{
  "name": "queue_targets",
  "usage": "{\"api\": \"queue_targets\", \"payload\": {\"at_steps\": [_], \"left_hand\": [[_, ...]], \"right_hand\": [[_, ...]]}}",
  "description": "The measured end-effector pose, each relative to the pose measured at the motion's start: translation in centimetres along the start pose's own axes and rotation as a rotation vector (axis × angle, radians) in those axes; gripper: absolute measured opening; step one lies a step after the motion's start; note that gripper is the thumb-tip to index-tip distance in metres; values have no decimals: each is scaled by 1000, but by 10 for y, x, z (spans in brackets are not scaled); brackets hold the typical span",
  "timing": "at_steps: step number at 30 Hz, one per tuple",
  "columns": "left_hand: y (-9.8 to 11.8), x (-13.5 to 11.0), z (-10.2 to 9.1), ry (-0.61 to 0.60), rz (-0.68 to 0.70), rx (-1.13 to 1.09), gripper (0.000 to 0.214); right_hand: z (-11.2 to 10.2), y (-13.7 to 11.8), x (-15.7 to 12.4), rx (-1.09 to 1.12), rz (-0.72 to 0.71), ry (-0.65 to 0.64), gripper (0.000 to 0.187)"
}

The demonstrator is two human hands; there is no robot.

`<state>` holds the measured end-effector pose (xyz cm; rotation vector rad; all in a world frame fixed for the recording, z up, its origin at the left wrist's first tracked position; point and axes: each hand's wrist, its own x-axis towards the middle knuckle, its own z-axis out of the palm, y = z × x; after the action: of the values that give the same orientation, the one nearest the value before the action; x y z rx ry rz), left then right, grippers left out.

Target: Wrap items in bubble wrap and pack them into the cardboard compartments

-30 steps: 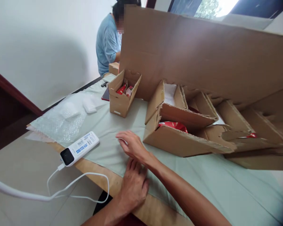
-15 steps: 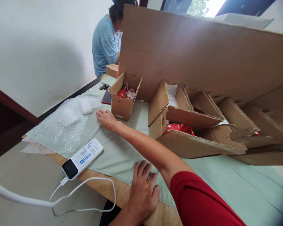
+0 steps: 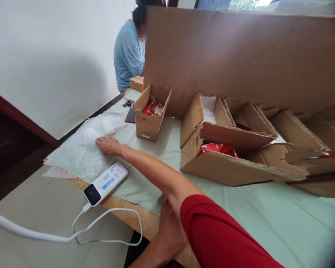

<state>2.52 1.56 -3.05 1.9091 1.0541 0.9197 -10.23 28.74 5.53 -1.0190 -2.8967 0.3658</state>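
Right hand [image 3: 109, 145] at right edge of bubble wrap [image 3: 75, 156]; left hand [image 3: 170, 229] near surface [image 3: 150, 225] edge.
Right fingers are close together, palm down; whether they grip the wrap cannot be determined. Left hand is partly hidden under the right forearm, grip not visible. White cabled device [image 3: 107, 182] lies just in front of the wrap; small carton [image 3: 146, 128] with red packets [image 3: 149, 108] stands beyond; cardboard dividers [image 3: 240, 167] occupy the right. Versus 0.5 s earlier, the right hand has shifted left from the cloth [image 3: 145, 178] beside the carton to the wrap.
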Motion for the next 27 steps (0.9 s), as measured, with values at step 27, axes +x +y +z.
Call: {"api": "queue_targets", "payload": {"at_steps": [27], "left_hand": [[72, -20, -8, 132, -212, -431, 65]], "right_hand": [[29, -93, -486, 897, 779, 1689, 8]]}}
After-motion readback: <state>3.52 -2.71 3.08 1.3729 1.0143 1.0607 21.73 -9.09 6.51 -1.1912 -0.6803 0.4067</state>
